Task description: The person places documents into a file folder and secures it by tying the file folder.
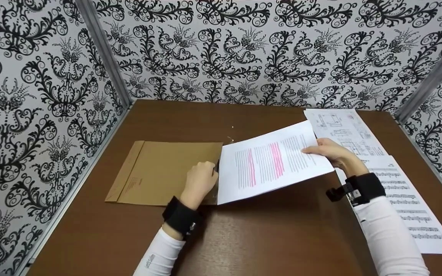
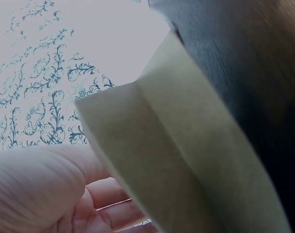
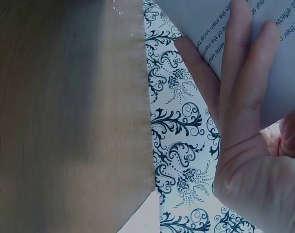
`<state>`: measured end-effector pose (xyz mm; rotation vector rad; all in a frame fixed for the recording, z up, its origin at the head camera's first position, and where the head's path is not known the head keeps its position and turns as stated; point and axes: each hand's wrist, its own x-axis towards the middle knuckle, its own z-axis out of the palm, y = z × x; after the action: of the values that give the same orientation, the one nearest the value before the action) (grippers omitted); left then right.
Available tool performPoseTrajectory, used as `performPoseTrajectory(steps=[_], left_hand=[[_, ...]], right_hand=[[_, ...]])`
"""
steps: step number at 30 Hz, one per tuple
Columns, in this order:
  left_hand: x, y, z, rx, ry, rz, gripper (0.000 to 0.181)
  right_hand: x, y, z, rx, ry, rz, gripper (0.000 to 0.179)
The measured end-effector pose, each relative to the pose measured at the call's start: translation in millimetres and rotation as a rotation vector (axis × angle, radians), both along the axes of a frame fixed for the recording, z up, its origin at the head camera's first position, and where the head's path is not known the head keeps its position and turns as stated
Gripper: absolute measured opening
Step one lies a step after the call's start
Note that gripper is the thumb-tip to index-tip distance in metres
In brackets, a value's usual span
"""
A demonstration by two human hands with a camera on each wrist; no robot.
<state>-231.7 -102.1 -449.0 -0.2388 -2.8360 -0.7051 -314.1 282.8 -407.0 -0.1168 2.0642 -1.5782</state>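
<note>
A brown paper envelope (image 1: 167, 168) lies on the table, its flap end to the left. My left hand (image 1: 201, 177) grips its right-hand edge. In the left wrist view the brown envelope (image 2: 152, 141) stands partly spread at a fold, with the fingers (image 2: 120, 208) beside and behind it. My right hand (image 1: 332, 151) pinches printed paper (image 1: 271, 165) with pink-highlighted lines by its right end, thumb on top and fingers beneath. The paper slants up to the right, its left edge at the envelope's mouth. Printed text shows on its underside (image 3: 283, 73) in the right wrist view.
On the right of the brown table (image 1: 244, 237) lie a sheet with technical drawings (image 1: 340, 128) and sheet music (image 1: 416, 207), partly under the right arm. Patterned wall panels (image 1: 244, 50) enclose the back and sides. Small bits (image 1: 230, 138) lie behind the paper.
</note>
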Motion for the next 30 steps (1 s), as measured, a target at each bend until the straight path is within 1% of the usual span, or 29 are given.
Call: performPoseTrajectory(steps=[5, 10, 13, 16, 19, 23, 24, 27, 30], left_hand=[[0.1, -0.1, 1.4, -0.017, 0.017, 0.007, 0.037], [0.3, -0.1, 2.5, -0.008, -0.002, 0.001, 0.043], [0.5, 0.2, 2.7, -0.002, -0.008, -0.002, 0.045], [1.0, 0.4, 3.0, -0.002, -0.007, 0.001, 0.043], [1.5, 0.5, 3.0, -0.002, -0.008, 0.003, 0.042], [1.9, 1.2, 3.3, -0.007, -0.001, 0.003, 0.041], [2.1, 1.4, 3.4, -0.006, 0.000, 0.001, 0.041], [2.7, 2.1, 2.8, -0.013, 0.023, 0.002, 0.039], [2.7, 2.6, 1.3, -0.018, 0.046, 0.000, 0.038]], right_hand=[[0.3, 2, -3.2, -0.040, -0.006, -0.017, 0.014], [0.4, 1, -7.3, -0.086, -0.027, -0.048, 0.012], [0.5, -2, -10.8, -0.098, -0.033, -0.050, 0.012], [1.0, -6, -15.2, -0.113, -0.018, -0.039, 0.012], [2.6, -9, -19.8, -0.114, 0.019, -0.026, 0.014], [4.7, -14, -26.8, -0.115, 0.056, -0.013, 0.021], [5.1, -16, -28.6, -0.114, 0.062, -0.010, 0.026], [6.9, -23, -33.8, -0.110, 0.081, -0.002, 0.038], [9.3, -30, -38.5, -0.108, 0.095, -0.003, 0.046]])
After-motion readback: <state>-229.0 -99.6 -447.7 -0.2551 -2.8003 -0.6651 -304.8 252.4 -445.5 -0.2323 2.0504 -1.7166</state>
